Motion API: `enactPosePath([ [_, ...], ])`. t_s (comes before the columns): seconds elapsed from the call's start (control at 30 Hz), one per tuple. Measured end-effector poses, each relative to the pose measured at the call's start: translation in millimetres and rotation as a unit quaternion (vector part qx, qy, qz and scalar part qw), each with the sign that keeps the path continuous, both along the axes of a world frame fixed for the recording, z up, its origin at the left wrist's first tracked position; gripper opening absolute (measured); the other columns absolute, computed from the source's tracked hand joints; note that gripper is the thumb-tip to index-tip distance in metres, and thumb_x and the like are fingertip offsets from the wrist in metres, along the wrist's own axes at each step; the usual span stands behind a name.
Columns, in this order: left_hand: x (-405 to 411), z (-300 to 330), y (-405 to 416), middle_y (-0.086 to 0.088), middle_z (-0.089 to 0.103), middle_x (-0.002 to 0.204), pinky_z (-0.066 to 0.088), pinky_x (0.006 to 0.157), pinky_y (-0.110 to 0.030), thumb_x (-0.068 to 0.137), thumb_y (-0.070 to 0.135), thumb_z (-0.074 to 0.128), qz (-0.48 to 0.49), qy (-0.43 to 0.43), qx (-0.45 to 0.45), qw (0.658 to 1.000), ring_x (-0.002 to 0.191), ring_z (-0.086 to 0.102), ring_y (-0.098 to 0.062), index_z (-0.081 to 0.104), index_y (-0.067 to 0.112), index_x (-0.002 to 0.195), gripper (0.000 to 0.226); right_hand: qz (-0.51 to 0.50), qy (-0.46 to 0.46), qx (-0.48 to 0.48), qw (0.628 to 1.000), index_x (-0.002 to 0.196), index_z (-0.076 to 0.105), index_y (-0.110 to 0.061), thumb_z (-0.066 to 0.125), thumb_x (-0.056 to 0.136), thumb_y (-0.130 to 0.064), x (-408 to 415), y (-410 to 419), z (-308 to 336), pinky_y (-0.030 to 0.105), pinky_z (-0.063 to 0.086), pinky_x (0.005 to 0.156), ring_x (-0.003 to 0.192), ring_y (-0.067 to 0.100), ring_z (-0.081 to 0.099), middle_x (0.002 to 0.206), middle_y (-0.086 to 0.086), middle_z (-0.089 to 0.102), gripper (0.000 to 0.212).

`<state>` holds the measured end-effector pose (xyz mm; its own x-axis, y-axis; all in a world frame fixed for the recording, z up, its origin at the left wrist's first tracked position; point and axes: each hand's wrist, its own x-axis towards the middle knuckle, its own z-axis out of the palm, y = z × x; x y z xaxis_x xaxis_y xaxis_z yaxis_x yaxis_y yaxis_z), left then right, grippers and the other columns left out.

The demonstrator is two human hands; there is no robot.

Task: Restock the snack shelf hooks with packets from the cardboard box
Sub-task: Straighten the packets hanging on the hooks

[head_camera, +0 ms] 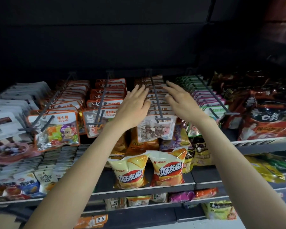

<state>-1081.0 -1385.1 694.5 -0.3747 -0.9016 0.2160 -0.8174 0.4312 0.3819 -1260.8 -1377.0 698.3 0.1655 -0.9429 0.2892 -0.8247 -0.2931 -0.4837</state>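
Observation:
A row of clear candy packets (156,129) with orange tops hangs on a grey hook (155,95) in the middle of the shelf. My left hand (134,103) lies with straight fingers against the left side of that row. My right hand (180,100) lies flat against its right side, fingers stretched toward the back. Neither hand holds a packet. The cardboard box shows only as a brown corner (2,221) at the bottom left.
More hooks carry sugar packets (56,129), gummy packets (97,123) and green-edged packets (210,113). Chip bags (168,167) stand on the shelf below. Red noodle packs (267,123) fill the right side, white packets (5,119) the left.

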Motion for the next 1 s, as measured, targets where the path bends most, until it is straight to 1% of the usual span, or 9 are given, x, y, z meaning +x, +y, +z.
enactPosePath([
  [0.03,-2,-1,-7,0.001,0.002,0.161,-0.003,0.117,-0.029,0.105,0.034,0.019,-0.004,-0.054,0.030,0.998,0.147,-0.004,-0.011,0.010,0.015,0.152,0.052,0.017,0.034,0.032,0.999,0.151,0.026,-0.010,0.033,0.105,-0.022,3,-8,0,0.015,0.004,0.110,0.147,0.016,0.010,0.160,0.005,0.016,0.048],
  [0.1,-2,-6,-13,0.001,-0.007,0.160,-0.005,0.118,-0.032,0.104,0.036,0.012,-0.014,-0.110,0.068,0.992,0.146,-0.009,-0.010,0.001,0.015,0.152,0.053,0.042,0.083,0.103,0.990,0.153,0.012,-0.009,0.028,0.106,-0.026,5,-19,-1,0.014,-0.002,0.110,0.148,0.016,0.000,0.161,0.007,0.004,0.052],
  [0.23,0,-9,-8,0.003,-0.012,0.159,-0.007,0.118,-0.033,0.104,0.036,0.010,-0.028,-0.107,0.077,0.991,0.145,-0.013,-0.007,-0.003,0.017,0.152,0.053,0.049,0.090,0.148,0.984,0.154,0.004,-0.012,0.024,0.105,-0.033,2,-19,-6,0.016,-0.006,0.111,0.148,0.012,-0.007,0.162,0.002,-0.002,0.056],
  [0.43,1,-8,-7,0.005,-0.011,0.159,-0.008,0.119,-0.033,0.104,0.036,0.011,-0.033,-0.094,0.090,0.991,0.144,-0.013,-0.005,0.000,0.018,0.152,0.053,0.047,0.110,0.138,0.983,0.154,0.006,-0.013,0.024,0.105,-0.034,2,-16,-6,0.021,-0.006,0.114,0.147,0.011,-0.007,0.162,0.002,-0.001,0.056],
  [0.53,3,-7,-6,0.006,-0.008,0.160,-0.008,0.118,-0.031,0.104,0.036,0.011,-0.041,-0.073,0.087,0.993,0.144,-0.012,-0.004,0.002,0.019,0.152,0.052,0.047,0.120,0.129,0.983,0.153,0.008,-0.015,0.024,0.105,-0.034,1,-17,-3,0.027,-0.004,0.118,0.147,0.010,-0.008,0.162,0.000,-0.001,0.054],
  [0.67,1,-2,-14,0.006,-0.002,0.160,-0.007,0.116,-0.027,0.104,0.037,0.012,-0.023,-0.038,0.058,0.997,0.145,-0.007,-0.004,0.005,0.019,0.152,0.052,0.032,0.094,0.104,0.990,0.153,0.014,-0.015,0.025,0.106,-0.034,-2,-24,3,0.029,0.000,0.118,0.148,0.013,-0.001,0.161,0.002,0.007,0.052],
  [0.73,-4,2,-28,0.002,0.005,0.160,-0.001,0.119,-0.030,0.104,0.036,0.014,0.001,-0.035,0.037,0.999,0.147,-0.001,-0.009,0.011,0.017,0.152,0.052,0.016,0.113,0.085,0.990,0.152,0.020,-0.011,0.026,0.106,-0.031,0,-37,6,0.029,0.004,0.118,0.148,0.016,0.005,0.161,0.006,0.013,0.051],
  [0.87,-11,5,-56,-0.004,0.008,0.160,0.011,0.119,-0.040,0.103,0.033,0.017,0.025,-0.097,0.032,0.994,0.147,0.005,-0.017,0.020,0.011,0.151,0.052,0.006,0.163,0.114,0.980,0.151,0.023,-0.009,0.024,0.105,-0.030,7,-57,9,0.036,0.015,0.119,0.147,0.021,0.013,0.159,0.011,0.017,0.050],
  [1.0,-16,6,-59,-0.004,0.001,0.161,0.007,0.119,-0.040,0.103,0.032,0.014,0.028,-0.147,0.076,0.986,0.148,0.000,-0.018,0.012,0.011,0.152,0.053,0.018,0.183,0.116,0.976,0.151,0.020,-0.007,0.023,0.106,-0.028,5,-61,7,0.033,0.012,0.119,0.148,0.017,0.006,0.161,0.009,0.009,0.051],
])
